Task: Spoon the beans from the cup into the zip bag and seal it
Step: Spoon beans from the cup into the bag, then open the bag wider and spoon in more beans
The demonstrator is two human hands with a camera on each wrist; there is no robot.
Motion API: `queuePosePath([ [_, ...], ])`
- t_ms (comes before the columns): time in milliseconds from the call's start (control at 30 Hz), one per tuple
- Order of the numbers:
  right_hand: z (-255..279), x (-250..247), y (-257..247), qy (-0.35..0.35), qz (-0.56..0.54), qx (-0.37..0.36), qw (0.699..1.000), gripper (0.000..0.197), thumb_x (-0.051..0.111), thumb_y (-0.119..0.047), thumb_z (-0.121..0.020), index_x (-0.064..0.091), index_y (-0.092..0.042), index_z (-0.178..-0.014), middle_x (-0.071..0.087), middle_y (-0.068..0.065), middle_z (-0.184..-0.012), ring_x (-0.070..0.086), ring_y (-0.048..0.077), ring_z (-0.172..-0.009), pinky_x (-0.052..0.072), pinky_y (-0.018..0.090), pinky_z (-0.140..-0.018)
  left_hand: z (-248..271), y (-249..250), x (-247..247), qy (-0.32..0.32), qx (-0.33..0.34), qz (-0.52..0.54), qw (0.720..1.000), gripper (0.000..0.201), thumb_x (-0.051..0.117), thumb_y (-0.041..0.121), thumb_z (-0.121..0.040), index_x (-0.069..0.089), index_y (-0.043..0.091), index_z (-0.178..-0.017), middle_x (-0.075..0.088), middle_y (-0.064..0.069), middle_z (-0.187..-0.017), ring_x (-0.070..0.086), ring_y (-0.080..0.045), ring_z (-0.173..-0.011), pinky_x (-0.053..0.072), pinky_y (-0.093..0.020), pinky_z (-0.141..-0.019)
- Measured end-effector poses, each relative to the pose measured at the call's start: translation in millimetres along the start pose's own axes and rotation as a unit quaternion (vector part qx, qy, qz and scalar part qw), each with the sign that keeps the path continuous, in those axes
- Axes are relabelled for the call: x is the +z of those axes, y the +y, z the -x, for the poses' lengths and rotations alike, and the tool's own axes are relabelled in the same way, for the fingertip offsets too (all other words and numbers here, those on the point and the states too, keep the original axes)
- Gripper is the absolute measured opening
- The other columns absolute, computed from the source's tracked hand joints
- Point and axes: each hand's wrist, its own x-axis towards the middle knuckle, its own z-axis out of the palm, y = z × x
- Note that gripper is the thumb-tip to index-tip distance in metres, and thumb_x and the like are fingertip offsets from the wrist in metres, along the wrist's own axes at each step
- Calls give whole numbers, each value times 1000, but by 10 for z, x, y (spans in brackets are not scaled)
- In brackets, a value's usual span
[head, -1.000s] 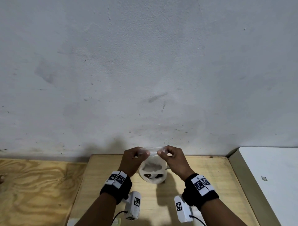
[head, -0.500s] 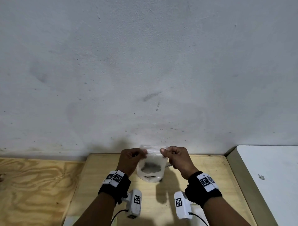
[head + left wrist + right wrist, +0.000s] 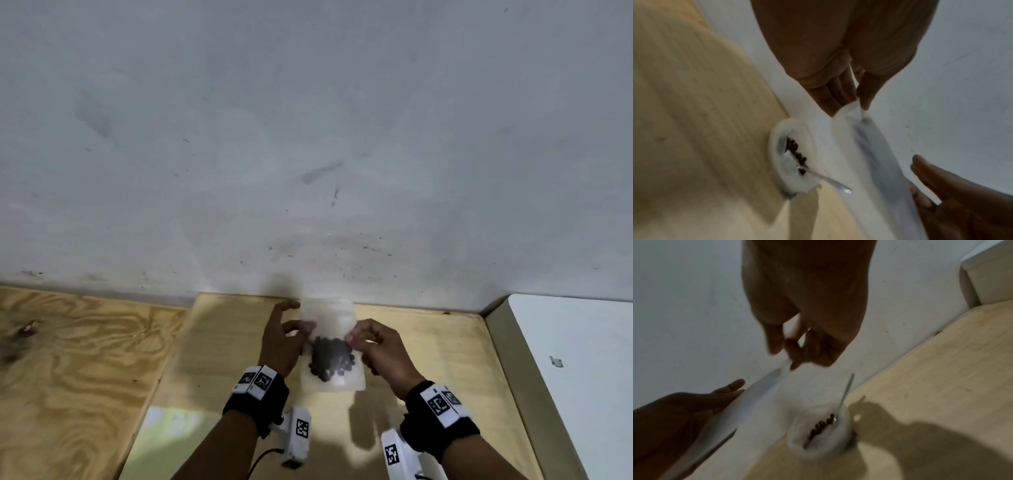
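- While both hands held the zip bag (image 3: pixel 330 342) up off the desk (image 3: pixel 219 342), the left hand (image 3: pixel 279 342) pinched its left edge: in the left wrist view the thumb met the fingers (image 3: pixel 840 91) on a fold of the plastic, and in the head view the forefinger stretched up beside the bag's top corner.
- The right hand (image 3: pixel 380 346) had its fingers (image 3: pixel 795 347) curled in, with the tips at the bag's right edge; blur hid how firmly they gripped, though a pinch on the plastic seemed likely.
- The bag hung upright between the two hands, a dark heap of beans (image 3: pixel 331 358) low inside it; whether its top strip was closed could not be told.
- Behind and under the bag, the white cup (image 3: pixel 789 155) stood on the desk close to the wall (image 3: pixel 308 137), with beans in it and a spoon (image 3: pixel 844 397) leaning out over its rim.
- The pale desk ended at the wall just beyond the cup; its left edge met a grainier plywood panel (image 3: pixel 75 359), its right edge a white unit (image 3: pixel 575 359).
- Bare desk lay to either side of the hands.
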Motion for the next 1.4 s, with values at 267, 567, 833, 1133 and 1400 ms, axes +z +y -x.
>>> queuePosePath([
  [267,478,334,786,0,156,25,987,32,76,-1,-79,72,-17,-106,61,-1,-84,59,16,-79,45,10,-59,534,-627,-441,-97,-105,-132,981,23,75,-1,-79,73,12,-97,73,-8,-101,65,-15,-65,54,-28,-58],
  [567,1036,921,1584,-38,347,63,935,45,72,-21,-82,62,-31,-126,63,-5,-103,62,16,-96,45,21,-77,1095,-1273,-949,-100,-132,-303,939,30,74,4,-74,75,24,-96,69,2,-110,65,-17,-100,50,-21,-83],
  [833,1210,994,1718,-57,412,66,907,54,67,-33,-84,55,-37,-137,46,2,-137,57,24,-121,47,30,-96,1238,-1390,-1005,-124,-145,-382,904,35,76,22,-76,69,19,-110,58,-5,-130,63,-21,-109,44,-20,-88],
  [1133,1307,-330,1577,254,299,87,916,19,68,-17,-85,68,-27,-102,65,1,-109,65,24,-99,46,28,-77,1254,-1070,163,-189,-151,-243,939,7,76,20,-81,70,21,-83,71,-2,-92,67,-22,-90,51,-31,-78],
  [1400,1103,-983,1805,175,345,210,898,86,80,-57,-70,45,-22,-140,48,6,-137,58,30,-119,51,43,-94,1232,-1236,1200,-195,-239,-255,917,11,75,26,-79,68,21,-86,71,-9,-101,66,-31,-99,53,-35,-79],
])
